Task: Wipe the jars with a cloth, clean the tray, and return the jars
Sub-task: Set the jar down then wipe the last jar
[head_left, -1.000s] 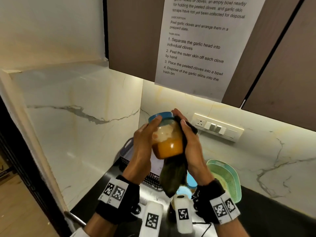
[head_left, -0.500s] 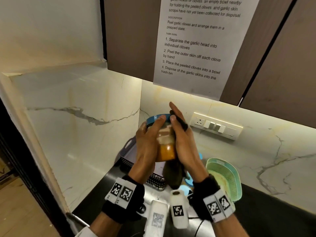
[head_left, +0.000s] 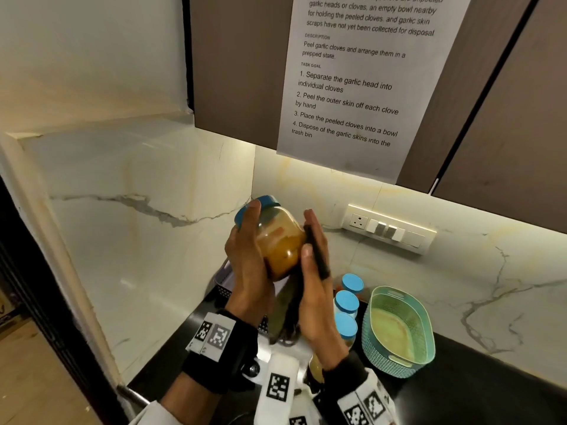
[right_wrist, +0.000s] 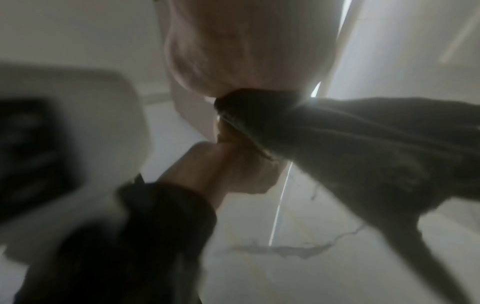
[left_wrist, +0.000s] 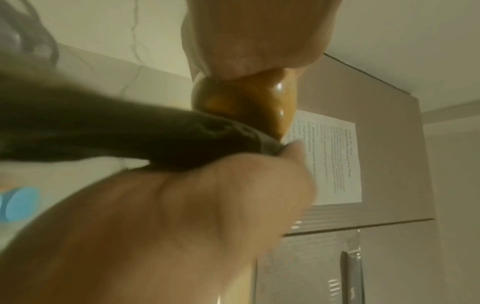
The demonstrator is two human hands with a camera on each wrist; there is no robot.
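Countertop, black and wide, is my landmark, and everything below is placed against it. A teal basket stands on it toward the wall; just left of the basket three blue-lidded jars wait in a row on the same surface, and left again a dark perforated tray shows at the counter's far corner, mostly hidden behind the hands.

Held well above the countertop is the jar being wiped, tilted with its blue lid toward the corner. The left hand grips it, fingers wrapped round the body and up to the lid. The right hand lies flat-fingered against the other side, thumb pinching a dark cloth to the palm; the tail of the cloth hangs down toward the counter.

The jar looks rigid and smooth, about two-thirds full of an orange-brown paste, so I judge it fairly heavy for its size, slippery under a cloth and breakable if dropped. The ribbed lid and the shoulder seem the safest holds. The cloth is limp and will follow any curve.

Compared with half a second ago, the jar leans further left and more of its side shows, and the right hand has slid lower along it.
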